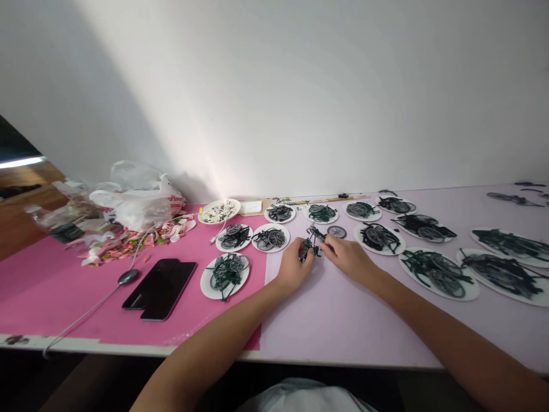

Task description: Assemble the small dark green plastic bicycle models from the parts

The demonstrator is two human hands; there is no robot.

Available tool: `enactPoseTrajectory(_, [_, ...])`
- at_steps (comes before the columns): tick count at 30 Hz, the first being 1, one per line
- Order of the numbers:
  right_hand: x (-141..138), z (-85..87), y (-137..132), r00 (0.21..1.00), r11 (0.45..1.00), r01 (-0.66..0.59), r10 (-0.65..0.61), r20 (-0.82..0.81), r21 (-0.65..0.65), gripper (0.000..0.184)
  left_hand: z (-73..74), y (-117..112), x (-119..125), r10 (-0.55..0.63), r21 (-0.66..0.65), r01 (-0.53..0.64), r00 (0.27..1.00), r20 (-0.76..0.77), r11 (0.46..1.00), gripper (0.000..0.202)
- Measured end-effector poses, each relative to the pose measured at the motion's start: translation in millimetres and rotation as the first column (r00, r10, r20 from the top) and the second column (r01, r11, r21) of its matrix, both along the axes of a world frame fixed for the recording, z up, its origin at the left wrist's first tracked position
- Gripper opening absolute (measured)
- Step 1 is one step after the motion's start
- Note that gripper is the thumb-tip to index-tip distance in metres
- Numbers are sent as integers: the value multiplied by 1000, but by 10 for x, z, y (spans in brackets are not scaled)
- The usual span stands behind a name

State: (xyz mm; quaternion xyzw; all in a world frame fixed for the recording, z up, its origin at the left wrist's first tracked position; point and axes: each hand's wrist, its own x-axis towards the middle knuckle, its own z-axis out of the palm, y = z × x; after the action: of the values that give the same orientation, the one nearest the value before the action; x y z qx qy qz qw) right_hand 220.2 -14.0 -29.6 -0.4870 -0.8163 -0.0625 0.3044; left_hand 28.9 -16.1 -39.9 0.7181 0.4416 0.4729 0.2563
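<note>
Both hands meet over the pale lilac part of the table, around a small dark green model bicycle frame (316, 233). My left hand (295, 262) is closed on its lower left part. The fingers of my right hand (343, 252) pinch its right side; the exact spot is hidden behind the fingertips. Just beyond my right hand lies a loose grey spoked wheel (337, 231). White plates of dark bicycle parts surround the hands, among them a plate (256, 243) with black wheels to the left and a plate (401, 247) with wheels and frames to the right.
A plate (204, 286) of green parts and a black phone (165, 292) lie on the pink cover at left. Behind them are a cable switch (128, 277), pink petals (146, 245) and a plastic bag (139, 203). Larger plates (472, 289) fill the right side. A wall (321, 103) closes the back.
</note>
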Motion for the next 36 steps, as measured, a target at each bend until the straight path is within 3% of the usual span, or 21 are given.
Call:
enactPoseTrajectory(3, [-4,18,-24,1000,1000,11,-11,-17,-13,27,0,-5,0,-4,5,4,1000,-4,1000,8])
enactPoseTrajectory(9, [-23,105,-128,976,976,-128,92,-196,-176,17,-11,4,-4,-5,-10,5,1000,18,1000,10])
enactPoseTrajectory(20, [48,75,-108,957,948,-212,154,-246,-235,16,-15,11,-17,-14,7,14,999,34,1000,10])
enactPoseTrajectory(36, [34,-33,-41,974,976,-153,121,-193,-158,14,15,-10,-16,3,23,-3,1000,5,1000,10])
